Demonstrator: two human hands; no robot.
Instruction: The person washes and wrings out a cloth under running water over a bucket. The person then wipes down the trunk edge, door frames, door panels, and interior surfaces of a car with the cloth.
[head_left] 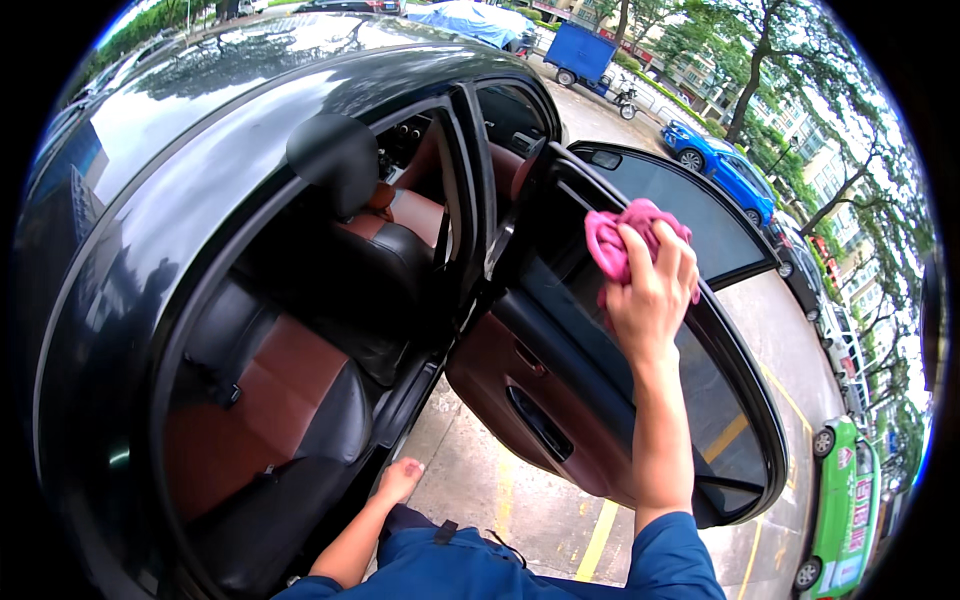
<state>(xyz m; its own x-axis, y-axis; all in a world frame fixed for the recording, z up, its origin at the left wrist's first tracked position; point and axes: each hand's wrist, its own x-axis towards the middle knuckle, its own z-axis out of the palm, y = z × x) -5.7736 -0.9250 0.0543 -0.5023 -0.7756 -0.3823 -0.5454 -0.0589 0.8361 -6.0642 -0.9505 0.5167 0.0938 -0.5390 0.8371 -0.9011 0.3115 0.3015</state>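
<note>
My right hand is raised over the open rear door of a black car, its fingers closed round a bunched pink cloth. The cloth is at the upper part of the door's window, near the top of the frame; whether it presses on the glass is hidden. Brown and black trim covers the inside of the door, with a handle recess low on it. My left hand hangs low beside the door sill, fingers curled in, with nothing visible in them.
Left of me is the car's rear seat, brown and black, behind a front seat with a headrest. The front door also stands open. Beyond are a blue car, a blue box tricycle and a green van.
</note>
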